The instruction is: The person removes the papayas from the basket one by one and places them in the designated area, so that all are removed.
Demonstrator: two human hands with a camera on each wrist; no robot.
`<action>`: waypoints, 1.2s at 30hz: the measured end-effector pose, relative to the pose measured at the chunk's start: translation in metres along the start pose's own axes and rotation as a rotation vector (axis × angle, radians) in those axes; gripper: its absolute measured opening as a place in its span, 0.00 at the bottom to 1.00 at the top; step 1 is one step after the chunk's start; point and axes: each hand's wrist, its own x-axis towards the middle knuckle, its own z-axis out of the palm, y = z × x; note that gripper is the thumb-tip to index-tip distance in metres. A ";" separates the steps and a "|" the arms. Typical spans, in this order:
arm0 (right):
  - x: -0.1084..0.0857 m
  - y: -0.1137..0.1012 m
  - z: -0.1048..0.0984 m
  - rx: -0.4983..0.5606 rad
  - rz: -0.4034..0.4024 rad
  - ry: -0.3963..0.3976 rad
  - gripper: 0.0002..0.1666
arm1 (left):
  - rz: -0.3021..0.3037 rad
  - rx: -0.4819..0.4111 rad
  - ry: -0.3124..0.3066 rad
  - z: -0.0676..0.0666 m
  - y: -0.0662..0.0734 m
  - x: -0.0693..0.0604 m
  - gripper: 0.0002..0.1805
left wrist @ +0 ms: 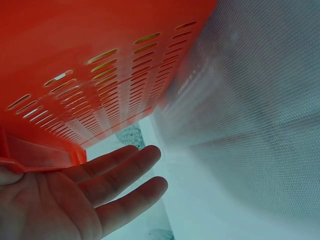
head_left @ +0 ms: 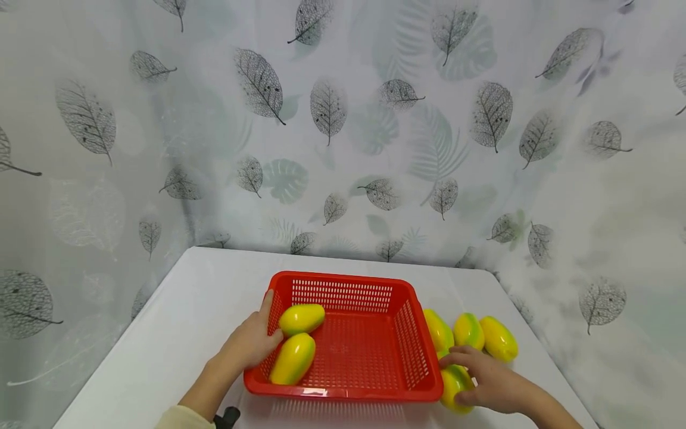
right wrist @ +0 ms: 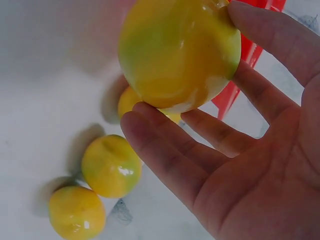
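A red plastic basket point(head_left: 348, 395) with slotted walls stands on the white table, two yellow-green mangoes point(head_left: 302, 319) lying along its left side. My left hand point(head_left: 252, 339) holds the basket's left rim, thumb over the inside and the other fingers stretched along the outer wall in the left wrist view. Just outside the right wall, my right hand point(head_left: 495, 381) grips a mango point(right wrist: 175, 55) between thumb and fingertips; its fingers partly cover it in the head view. Beyond that hand lie more mangoes point(head_left: 499, 338), one of them partly hidden by the fingers.
The white table point(head_left: 209, 298) meets a leaf-patterned curtain point(head_left: 332, 179) at the back and along both sides. A small dark object point(head_left: 227, 417) shows beside the left wrist at the lower edge.
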 end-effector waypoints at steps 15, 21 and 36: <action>0.007 0.009 0.013 0.053 0.128 -0.035 0.29 | -0.013 0.001 0.010 0.000 0.003 -0.002 0.55; 0.010 0.006 0.022 0.118 0.282 -0.010 0.32 | -0.011 -0.005 0.017 -0.001 0.004 -0.003 0.55; 0.013 0.006 0.029 0.102 0.364 -0.003 0.33 | -0.014 -0.020 0.014 0.002 -0.002 0.000 0.55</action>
